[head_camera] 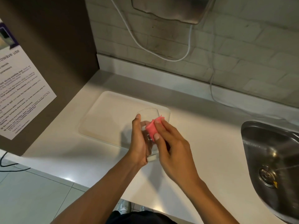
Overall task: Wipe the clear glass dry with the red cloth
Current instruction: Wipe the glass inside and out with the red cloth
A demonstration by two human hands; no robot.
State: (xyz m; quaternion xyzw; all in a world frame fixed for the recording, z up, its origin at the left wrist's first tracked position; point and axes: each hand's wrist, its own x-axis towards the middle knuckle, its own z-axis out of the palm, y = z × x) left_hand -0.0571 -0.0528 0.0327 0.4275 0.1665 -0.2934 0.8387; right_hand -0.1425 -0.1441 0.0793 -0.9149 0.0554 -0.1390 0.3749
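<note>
My left hand [137, 139] grips the clear glass [149, 113] from its left side and holds it tilted above the counter, with the rim pointing away from me. My right hand [171, 147] presses the folded red cloth [152, 127] against the glass's right side, thumb and fingers pinching the cloth. Most of the cloth is hidden under my fingers. The lower part of the glass sits between my two palms.
A white tray [103, 120] lies on the pale counter just behind my hands. A steel sink [268, 152] is at the right. A brown cabinet side with a printed notice [21, 88] stands at the left. A white cable [186, 57] hangs on the brick wall.
</note>
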